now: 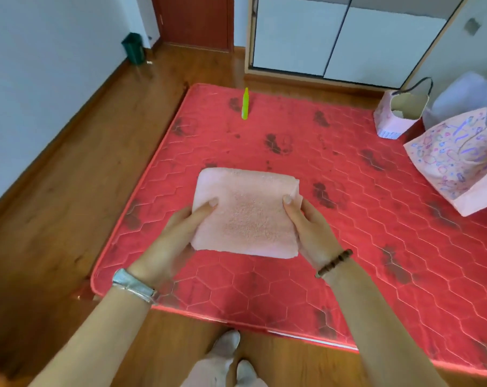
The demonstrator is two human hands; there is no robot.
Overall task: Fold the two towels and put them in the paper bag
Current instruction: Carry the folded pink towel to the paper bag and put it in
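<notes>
Pink towel (246, 212) folded square, fluffy, left hand (175, 236), right hand (310, 227) gripping its sides

Fluffy cloth towel (246, 213) (glossy wood floor (69, 174)).

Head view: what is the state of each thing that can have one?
Pink terry towel, folded, held by both hands.
Left hand, grips towel's left edge.
Right hand, grips towel's right edge.
Small pink paper bag, upright, mouth open.
Large patterned pink paper bag, tilted, mouth unclear.
Brown wooden door, shut.
</notes>
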